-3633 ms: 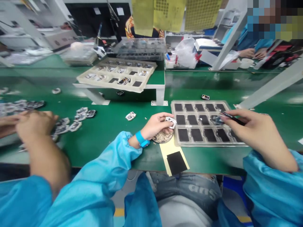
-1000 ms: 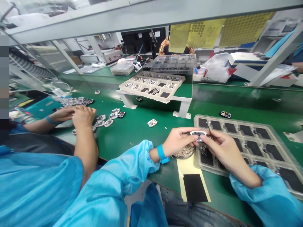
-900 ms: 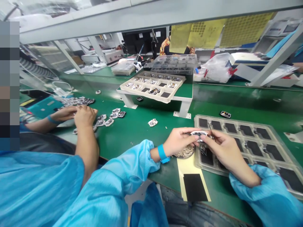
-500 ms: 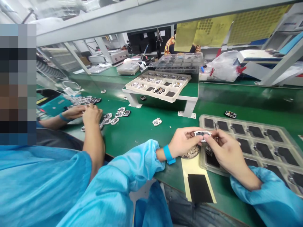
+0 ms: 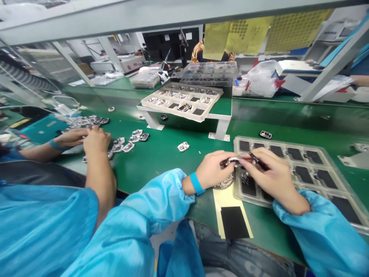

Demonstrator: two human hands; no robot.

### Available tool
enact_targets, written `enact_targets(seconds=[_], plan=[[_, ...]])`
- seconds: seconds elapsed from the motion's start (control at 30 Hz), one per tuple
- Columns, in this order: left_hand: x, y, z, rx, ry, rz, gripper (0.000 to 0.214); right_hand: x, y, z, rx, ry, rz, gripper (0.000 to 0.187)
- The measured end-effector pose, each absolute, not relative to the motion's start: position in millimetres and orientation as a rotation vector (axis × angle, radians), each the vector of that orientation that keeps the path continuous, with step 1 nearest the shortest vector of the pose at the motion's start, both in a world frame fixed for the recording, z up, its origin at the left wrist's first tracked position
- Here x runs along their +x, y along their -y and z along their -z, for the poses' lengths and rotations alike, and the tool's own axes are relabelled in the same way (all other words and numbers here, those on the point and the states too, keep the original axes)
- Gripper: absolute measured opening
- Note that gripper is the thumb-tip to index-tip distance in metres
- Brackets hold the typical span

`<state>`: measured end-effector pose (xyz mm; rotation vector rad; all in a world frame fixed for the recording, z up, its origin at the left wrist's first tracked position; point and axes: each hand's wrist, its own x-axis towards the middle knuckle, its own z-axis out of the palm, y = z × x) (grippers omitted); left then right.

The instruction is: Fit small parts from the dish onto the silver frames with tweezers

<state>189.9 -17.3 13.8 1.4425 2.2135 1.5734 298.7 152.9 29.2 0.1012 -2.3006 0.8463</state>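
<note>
My left hand (image 5: 213, 169) pinches a small white casing part (image 5: 233, 160) above a round dish of tiny parts (image 5: 224, 182). My right hand (image 5: 266, 175) is closed on dark tweezers (image 5: 256, 158), with its fingertips touching the same part. Both hands meet over the near left corner of a clear tray (image 5: 317, 152) with black pads in its pockets. A yellow sheet carrying a black pad (image 5: 234, 222) lies just below them on the green bench.
A co-worker's hands (image 5: 86, 138) at the left sort several small casings (image 5: 129, 137). A beige tray (image 5: 181, 100) sits on a white stand behind. One loose casing (image 5: 183, 146) lies mid-bench, another (image 5: 265, 134) beyond the clear tray.
My right hand left the clear tray and came to the part in my left hand; now both work on it. The view has shifted slightly.
</note>
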Motion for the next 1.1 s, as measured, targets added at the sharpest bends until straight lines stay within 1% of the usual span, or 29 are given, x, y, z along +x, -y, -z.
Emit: enact_targets(seconds=[0.27,0.37,0.5,0.63,0.9,1.0,1.1], plan=[[190.2,19.0,-15.0,1.478,-2.223,-1.541,0.030,303.4,-164.0,-24.9,0.217,2.372,-0.843,0.012],[190.4,19.4,-14.6,1.491,-2.221,-1.550,0.030,305.7,-167.4,-28.1,0.184,2.357,-0.826,0.011],[191.2,20.2,-14.4,1.536,-2.233,-1.495,0.030,304.7,-160.9,-29.7,0.151,2.332,-0.892,0.007],[191.5,20.6,-15.0,1.513,-2.248,-1.472,0.029,302.7,-155.0,-23.5,0.218,2.336,-0.914,0.011],[190.6,20.1,-17.0,1.503,-2.256,-1.481,0.030,304.1,-153.4,-18.4,0.228,2.495,-0.705,0.020],[186.9,18.8,-15.7,1.456,-2.222,-1.479,0.030,301.9,-151.7,-19.6,0.162,2.598,-0.678,0.016],[177.4,16.8,-13.0,1.343,-2.212,-1.518,0.025,297.8,-149.5,-18.6,0.150,2.573,-0.795,0.007]])
